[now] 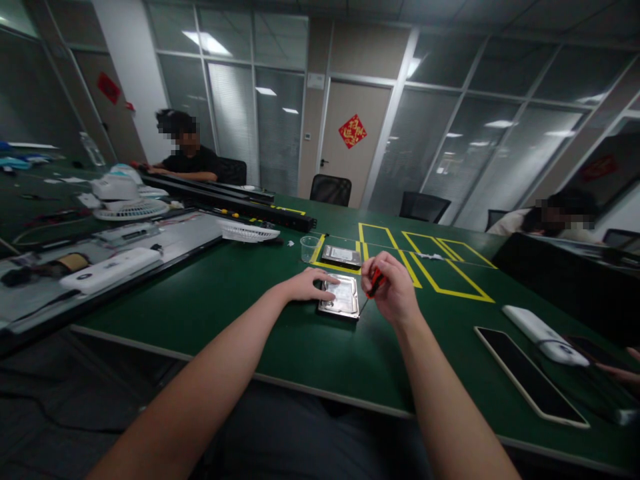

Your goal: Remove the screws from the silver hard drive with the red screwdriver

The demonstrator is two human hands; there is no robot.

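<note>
A silver hard drive (345,298) lies flat on the green table (300,347), near its front edge. My left hand (311,285) rests on the drive's left side, its fingers apart on the top face. In my right hand (393,283), wrapped in the fingers, is a red and black screwdriver (376,280). Its thin shaft slants down to the drive's front right corner. Behind the silver drive, a second hard drive (341,256) sits inside a yellow taped frame. A clear plastic cup (311,249) stands just left of that second drive.
Yellow tape rectangles (465,295) mark the table at the right. A phone (530,375) and a white power bank (543,333) lie front right. At left are a metal panel (195,233), a white device (113,269) and fan parts (131,208). Two people sit across the table.
</note>
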